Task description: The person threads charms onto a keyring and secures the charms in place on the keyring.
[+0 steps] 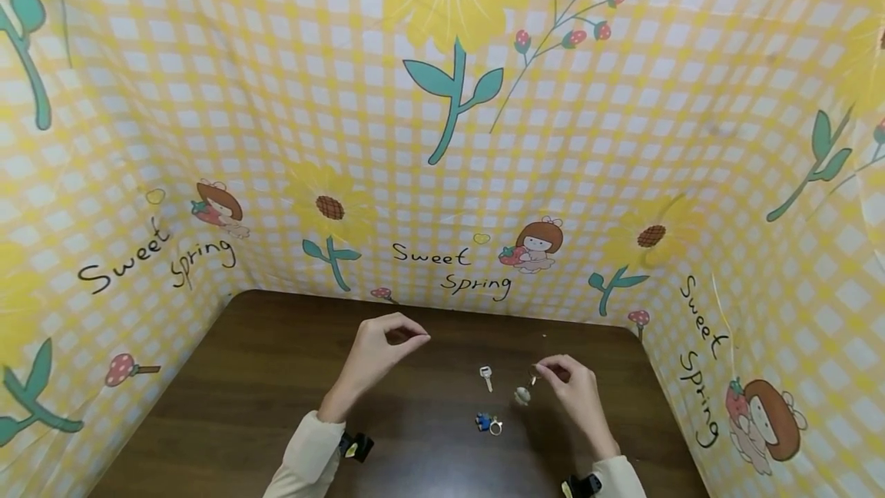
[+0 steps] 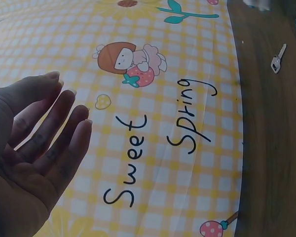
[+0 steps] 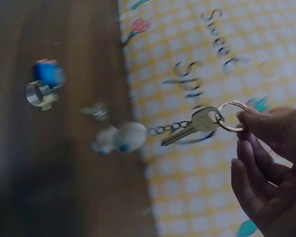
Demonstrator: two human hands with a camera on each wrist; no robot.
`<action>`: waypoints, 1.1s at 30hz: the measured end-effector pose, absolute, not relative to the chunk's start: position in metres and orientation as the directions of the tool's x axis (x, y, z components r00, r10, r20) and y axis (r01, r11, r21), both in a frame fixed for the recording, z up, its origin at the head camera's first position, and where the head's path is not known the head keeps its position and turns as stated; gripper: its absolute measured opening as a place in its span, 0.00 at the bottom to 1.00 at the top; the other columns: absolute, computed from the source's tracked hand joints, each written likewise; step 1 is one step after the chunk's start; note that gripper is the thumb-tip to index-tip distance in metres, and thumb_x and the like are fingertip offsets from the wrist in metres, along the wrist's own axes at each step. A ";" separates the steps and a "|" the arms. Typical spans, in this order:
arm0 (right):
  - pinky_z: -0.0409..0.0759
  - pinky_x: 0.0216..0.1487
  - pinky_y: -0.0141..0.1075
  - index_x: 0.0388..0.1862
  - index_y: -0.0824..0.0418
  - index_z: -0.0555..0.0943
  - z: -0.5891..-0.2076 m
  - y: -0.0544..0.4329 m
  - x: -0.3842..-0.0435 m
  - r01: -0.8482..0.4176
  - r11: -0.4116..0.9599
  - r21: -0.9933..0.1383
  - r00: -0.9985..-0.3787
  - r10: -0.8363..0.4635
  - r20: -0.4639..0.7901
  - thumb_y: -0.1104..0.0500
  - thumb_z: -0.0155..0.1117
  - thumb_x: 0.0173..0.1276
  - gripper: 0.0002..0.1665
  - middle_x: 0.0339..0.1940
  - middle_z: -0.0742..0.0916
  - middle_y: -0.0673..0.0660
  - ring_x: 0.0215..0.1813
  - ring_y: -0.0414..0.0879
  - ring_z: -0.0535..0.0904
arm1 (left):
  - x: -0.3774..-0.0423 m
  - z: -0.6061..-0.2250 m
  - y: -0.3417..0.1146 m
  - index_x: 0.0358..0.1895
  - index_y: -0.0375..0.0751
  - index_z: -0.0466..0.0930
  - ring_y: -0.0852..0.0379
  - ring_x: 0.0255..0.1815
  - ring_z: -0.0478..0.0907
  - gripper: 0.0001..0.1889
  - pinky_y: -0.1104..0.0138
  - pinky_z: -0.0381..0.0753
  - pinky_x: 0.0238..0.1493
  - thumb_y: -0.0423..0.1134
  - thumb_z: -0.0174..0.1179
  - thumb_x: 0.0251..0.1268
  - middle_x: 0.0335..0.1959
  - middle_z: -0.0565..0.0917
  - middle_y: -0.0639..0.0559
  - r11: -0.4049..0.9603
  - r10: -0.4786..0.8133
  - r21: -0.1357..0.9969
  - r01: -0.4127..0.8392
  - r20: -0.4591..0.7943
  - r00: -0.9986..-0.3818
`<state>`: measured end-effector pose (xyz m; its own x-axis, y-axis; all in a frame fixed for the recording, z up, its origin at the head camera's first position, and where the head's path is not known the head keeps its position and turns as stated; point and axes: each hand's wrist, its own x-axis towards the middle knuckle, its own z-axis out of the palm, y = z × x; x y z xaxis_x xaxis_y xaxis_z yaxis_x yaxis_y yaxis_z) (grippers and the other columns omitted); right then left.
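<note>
My right hand (image 1: 575, 389) pinches a metal key ring (image 3: 228, 129) between thumb and index finger above the right part of the table. From the ring hang a key (image 3: 203, 121) and a short chain (image 3: 170, 128) with a white rounded charm (image 3: 131, 137) that has blue spots. A second key (image 1: 486, 378) lies loose on the tabletop, left of the dangling charm. Nearer to me is a small blue figure keychain (image 1: 482, 422) with a metal ring of its own. My left hand (image 1: 379, 346) hovers over the table with fingers loosely bent, holding nothing.
The dark brown table (image 1: 228, 406) is enclosed by yellow checked cloth (image 1: 387, 198) at the back and both sides. Dark straps with small devices (image 1: 357, 446) sit on both wrists. A tiny pale speck (image 1: 544, 336) is near the back edge.
</note>
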<state>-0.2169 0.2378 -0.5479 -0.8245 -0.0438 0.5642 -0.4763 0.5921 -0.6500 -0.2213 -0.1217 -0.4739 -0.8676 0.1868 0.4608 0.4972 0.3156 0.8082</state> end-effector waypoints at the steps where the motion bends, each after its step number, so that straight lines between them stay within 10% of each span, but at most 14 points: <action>1: 0.79 0.32 0.27 0.32 0.62 0.89 -0.555 0.241 -0.217 -0.452 0.589 -0.670 -0.839 -0.025 0.544 0.71 0.78 0.62 0.06 0.29 0.90 0.51 0.30 0.36 0.82 | -0.221 -0.474 -0.123 0.38 0.43 0.93 0.59 0.35 0.86 0.03 0.67 0.87 0.40 0.36 0.76 0.66 0.35 0.90 0.56 0.314 0.182 0.809 0.497 0.463 -0.868; 19: 0.77 0.31 0.28 0.37 0.70 0.88 -0.629 0.303 -0.203 0.046 0.575 -0.817 -0.935 0.314 0.168 0.65 0.73 0.72 0.07 0.29 0.90 0.60 0.26 0.35 0.82 | -0.218 -0.479 -0.129 0.38 0.47 0.92 0.59 0.33 0.85 0.01 0.68 0.86 0.38 0.37 0.75 0.67 0.37 0.90 0.57 0.300 0.149 0.820 0.488 0.465 -0.873; 33: 0.78 0.27 0.26 0.41 0.76 0.86 -0.642 0.328 -0.197 0.153 0.563 -0.812 -0.913 0.394 0.102 0.66 0.69 0.73 0.10 0.31 0.91 0.64 0.24 0.39 0.84 | -0.219 -0.483 -0.135 0.39 0.43 0.92 0.60 0.32 0.85 0.03 0.68 0.85 0.36 0.38 0.75 0.67 0.36 0.91 0.55 0.325 0.138 0.818 0.475 0.456 -0.879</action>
